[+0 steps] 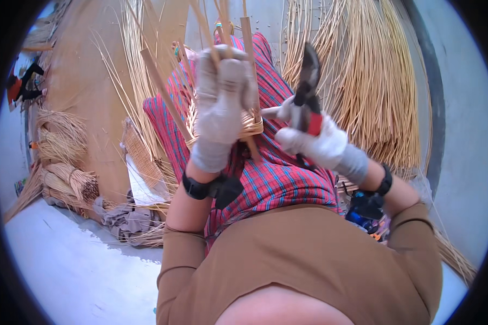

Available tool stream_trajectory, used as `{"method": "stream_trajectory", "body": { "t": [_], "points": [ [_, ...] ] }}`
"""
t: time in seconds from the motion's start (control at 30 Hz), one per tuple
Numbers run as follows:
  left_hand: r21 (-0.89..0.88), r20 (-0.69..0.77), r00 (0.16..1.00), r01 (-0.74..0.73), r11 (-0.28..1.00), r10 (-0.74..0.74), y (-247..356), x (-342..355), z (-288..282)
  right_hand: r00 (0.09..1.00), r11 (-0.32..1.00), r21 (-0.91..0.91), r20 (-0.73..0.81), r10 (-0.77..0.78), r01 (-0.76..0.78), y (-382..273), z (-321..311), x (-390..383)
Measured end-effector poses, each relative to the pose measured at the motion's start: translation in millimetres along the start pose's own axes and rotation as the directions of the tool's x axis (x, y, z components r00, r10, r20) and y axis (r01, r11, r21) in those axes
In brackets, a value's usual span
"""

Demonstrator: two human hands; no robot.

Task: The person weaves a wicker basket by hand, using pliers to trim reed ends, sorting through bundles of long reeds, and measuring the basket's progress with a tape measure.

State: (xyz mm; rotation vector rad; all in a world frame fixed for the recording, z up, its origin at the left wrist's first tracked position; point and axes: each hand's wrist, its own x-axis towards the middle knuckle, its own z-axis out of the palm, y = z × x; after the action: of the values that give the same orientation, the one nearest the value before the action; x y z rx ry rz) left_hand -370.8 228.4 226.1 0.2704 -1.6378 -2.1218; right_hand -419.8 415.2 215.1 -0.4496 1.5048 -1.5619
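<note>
My left hand (pixel 220 103), in a whitish glove, is raised over my lap with its fingers curled around thin upright rattan canes (pixel 203 24); some blur softens its fingertips. Below and behind it, a partly woven rattan basket (pixel 251 128) rests on my lap, with flat wooden stakes (pixel 167 93) standing up from its woven band. The left hand hides much of that weave. To the right of the basket, my gloved right hand (pixel 317 142) grips pruning shears (pixel 309 81) with red on the handle, their dark blades pointing up and away from the canes.
Long loose rattan canes (pixel 371 81) cover the floor at the right, and more canes (pixel 138 70) lie at the left. Tied bundles (pixel 70 181) and a grey cloth (pixel 126 219) are farther left. A plaid red cloth (pixel 287 184) covers my legs. Another person (pixel 24 84) is at far left.
</note>
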Motion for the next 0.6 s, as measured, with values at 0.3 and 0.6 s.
{"method": "stream_trajectory", "body": {
  "t": [0.3,0.6],
  "points": [
    [0.828,0.404,0.878,-0.471,0.305,0.257,-5,-19,-19,0.771,0.898,-0.300,-0.467,-0.433,0.322,30,-68,39],
    [0.815,0.570,0.817,-0.575,-0.067,-0.085,-69,-57,-51,0.723,0.824,0.121,-0.420,0.548,-0.554,253,-255,236]
  ]
}}
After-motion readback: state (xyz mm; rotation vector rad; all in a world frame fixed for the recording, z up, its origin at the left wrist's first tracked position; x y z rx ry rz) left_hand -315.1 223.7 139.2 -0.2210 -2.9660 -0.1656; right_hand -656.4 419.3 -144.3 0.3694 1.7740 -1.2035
